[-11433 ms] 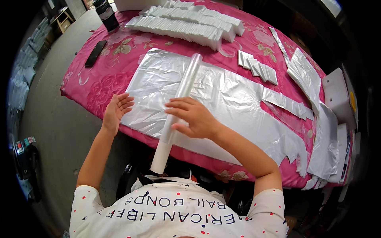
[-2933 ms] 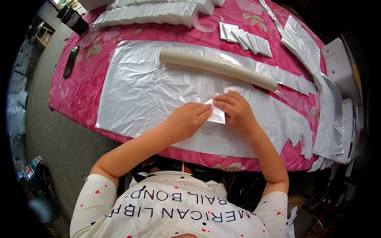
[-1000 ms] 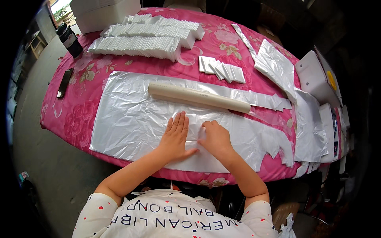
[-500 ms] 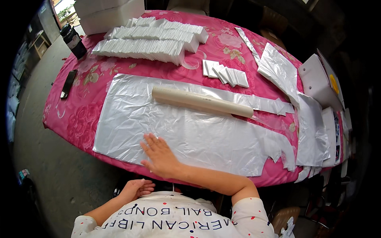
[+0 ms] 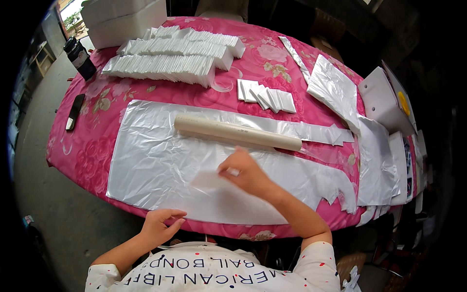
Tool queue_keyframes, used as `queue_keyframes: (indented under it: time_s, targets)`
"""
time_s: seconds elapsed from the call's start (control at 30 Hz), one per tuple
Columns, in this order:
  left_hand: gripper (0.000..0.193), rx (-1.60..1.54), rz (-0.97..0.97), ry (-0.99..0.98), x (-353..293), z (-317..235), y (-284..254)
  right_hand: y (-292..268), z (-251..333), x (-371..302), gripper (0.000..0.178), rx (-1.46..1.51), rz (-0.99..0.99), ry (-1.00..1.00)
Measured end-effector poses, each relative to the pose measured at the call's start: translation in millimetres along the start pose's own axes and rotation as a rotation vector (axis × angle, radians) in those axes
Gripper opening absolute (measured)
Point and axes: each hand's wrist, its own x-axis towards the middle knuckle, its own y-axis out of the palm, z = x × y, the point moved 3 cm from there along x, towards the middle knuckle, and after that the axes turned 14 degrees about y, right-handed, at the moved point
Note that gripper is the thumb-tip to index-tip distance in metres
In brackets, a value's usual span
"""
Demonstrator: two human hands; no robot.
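A pale tube (image 5: 238, 133) was laid across the far part of the silvery plastic sheet (image 5: 151, 160). The sheet was spread beneath it and on its near side, presumably weighted by it so that thin film would be stopped from sliding on the pink-covered tabletop (image 5: 87, 160).

On the near side of the tube, a pale film flap (image 5: 205, 180) was pinched by the right hand (image 5: 248, 176), with thumb and fingers drawn together, probably because such thin material is best taken up by the fingertips. The flap was blurred; whether it was a lifted part of the sheet or a separate piece could not be made out.

The left hand (image 5: 159, 227) was held nearer the body, below the tube's left end, beside the sheet's near edge. Its thumb and fingers were loosely parted, with nothing seen gripped; contact with the sheet could not be judged.

Just beyond the tube, folded white packets (image 5: 266, 96) were overlapped, perhaps so that each edge could be reached. Farther beyond, toward its left, packet rows (image 5: 163, 67) were packed closely on edge, apparently propped by one another. Right of the tube, loose film (image 5: 334, 90) was laid beside a white box (image 5: 384, 101).
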Motion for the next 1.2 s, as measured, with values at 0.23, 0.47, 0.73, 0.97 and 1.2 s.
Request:
queue_keyframes:
  time_s: [0.23, 0.47, 0.73, 0.97, 1.2]
  targets:
    - [0.02, 0.007, 0.122, 0.139, 17.9, -7.8, 20.2, -181.2, -171.4, 54.4, 0.019, 0.138, -0.71, 0.471]
    - [0.021, 0.077, 0.117, 0.202, 24.2, -6.7, 22.5, -168.2, -156.2, 57.1, 0.036, -0.458, -0.856, 0.539]
    - [0.028, 0.181, 0.293, 0.431, 53.8, -15.3, 49.4, -66.1, -82.0, -46.0, 0.052, -0.558, -0.382, 0.224]
    - [0.069, 0.402, 0.206, 0.651, 92.1, -33.4, 106.8, -6.3, -18.9, -144.8, 0.065, -0.116, -0.015, 0.262]
    - [0.072, 0.532, 0.324, 0.769, 97.3, -46.9, 144.1, -56.4, -91.8, -190.9, 0.061, -0.619, -0.234, 0.456]
